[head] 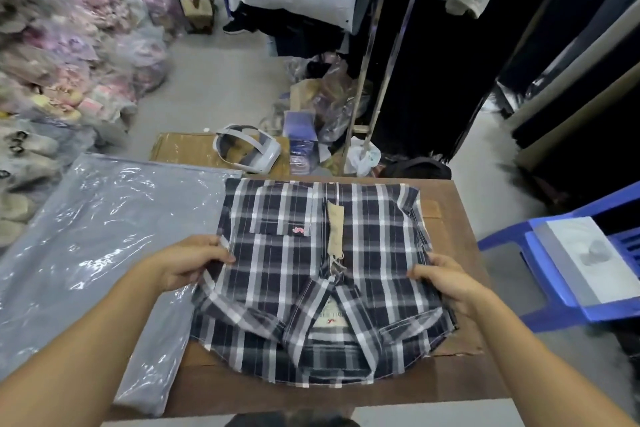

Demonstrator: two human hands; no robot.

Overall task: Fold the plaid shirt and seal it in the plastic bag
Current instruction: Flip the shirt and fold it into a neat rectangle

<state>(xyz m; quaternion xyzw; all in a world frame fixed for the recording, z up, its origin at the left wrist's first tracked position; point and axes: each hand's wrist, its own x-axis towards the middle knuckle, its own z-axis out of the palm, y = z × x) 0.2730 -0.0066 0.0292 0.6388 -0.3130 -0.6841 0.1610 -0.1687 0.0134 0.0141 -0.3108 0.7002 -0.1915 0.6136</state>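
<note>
The plaid shirt [322,274] is lying folded into a rough rectangle on the wooden desk [450,374], front side up, with its collar [329,305] pointing toward the person and its chest pocket [280,210] sitting on the far left part of the fold; a small pink mark is showing at the pocket's lower edge, and a beige paper tag [335,229] is hanging along the button line down the middle. The left hand [188,262] is pinching the shirt's left edge, thumb on top of the cloth and fingers curled underneath, and the right hand [450,282] is gripping the right edge in the same way, thumb resting on the fabric, so both sides are being held at about the shoulder line. Just left of the shirt, the clear plastic bag [104,236] is lying flat and glossy, partly over the desk's left edge and touching or slipping slightly under the shirt's left side. Beyond the far edge of the desk, a white and grey headset [247,149] is resting on a flat piece of cardboard [183,149]. A blue plastic chair [554,274] is standing to the right of the desk, carrying a grey and white box [588,260]. Bagged clothes [69,45] are piling up along the left, and dark garments [450,62] are hanging on a rack at the far right
</note>
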